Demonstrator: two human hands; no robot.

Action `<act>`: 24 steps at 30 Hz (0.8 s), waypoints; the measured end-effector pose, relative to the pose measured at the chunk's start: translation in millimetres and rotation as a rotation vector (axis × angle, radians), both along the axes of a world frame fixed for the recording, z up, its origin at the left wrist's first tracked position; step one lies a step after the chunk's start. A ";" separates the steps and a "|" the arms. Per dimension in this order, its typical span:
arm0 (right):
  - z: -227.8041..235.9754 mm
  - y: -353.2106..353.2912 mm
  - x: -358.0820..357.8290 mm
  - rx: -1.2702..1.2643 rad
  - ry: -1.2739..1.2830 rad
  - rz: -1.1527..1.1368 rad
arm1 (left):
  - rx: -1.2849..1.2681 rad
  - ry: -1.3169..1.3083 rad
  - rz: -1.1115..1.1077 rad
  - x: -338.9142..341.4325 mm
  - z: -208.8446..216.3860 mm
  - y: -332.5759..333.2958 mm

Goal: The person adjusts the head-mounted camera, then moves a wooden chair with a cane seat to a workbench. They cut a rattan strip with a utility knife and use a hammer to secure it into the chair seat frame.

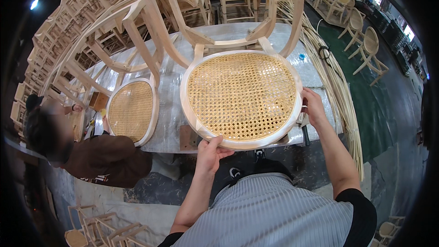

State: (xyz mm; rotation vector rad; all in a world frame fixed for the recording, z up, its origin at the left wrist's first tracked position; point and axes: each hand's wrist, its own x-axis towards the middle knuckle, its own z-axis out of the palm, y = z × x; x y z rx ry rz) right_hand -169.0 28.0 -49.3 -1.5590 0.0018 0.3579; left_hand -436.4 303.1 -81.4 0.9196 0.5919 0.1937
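Observation:
In front of me a pale wooden chair lies tipped on the work table, its oval woven cane back (242,96) facing up and its legs pointing away. My left hand (211,155) grips the near rim of the oval frame, thumb on top and fingers beneath. At the right side of the same frame, my right hand (313,105) is closed round the edge, its fingers partly hidden. A small tool with a dark handle (305,136) lies on the table just below my right hand. A wooden block (188,138) sits under the frame's left side.
To my left a co-worker in a brown top (109,160) stands by another caned chair (131,110). Long cane strips (336,80) run along the table's right edge. Stacked wooden chair frames (68,27) fill the back left. Finished-looking chairs (369,48) line the green floor at right.

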 end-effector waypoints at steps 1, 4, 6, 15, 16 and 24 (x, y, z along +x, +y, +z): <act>1.2 3.6 1.4 -0.014 -0.013 0.004 | 0.004 0.002 0.008 -0.8 0.3 0.2; 4.1 13.3 11.2 -0.039 -0.048 0.014 | 0.007 0.011 0.014 -1.1 0.5 1.5; 4.1 19.6 22.4 -0.032 -0.072 0.018 | 0.001 0.009 0.010 0.2 0.1 1.3; -17.3 31.4 56.0 0.104 -0.089 0.031 | -0.019 0.027 -0.030 4.5 -10.9 5.9; -21.5 33.8 56.6 0.110 -0.094 0.022 | -0.042 0.037 -0.019 3.9 -13.1 7.8; -50.8 36.1 61.3 -0.064 -0.171 -0.018 | -0.132 0.159 0.025 11.0 -36.8 5.6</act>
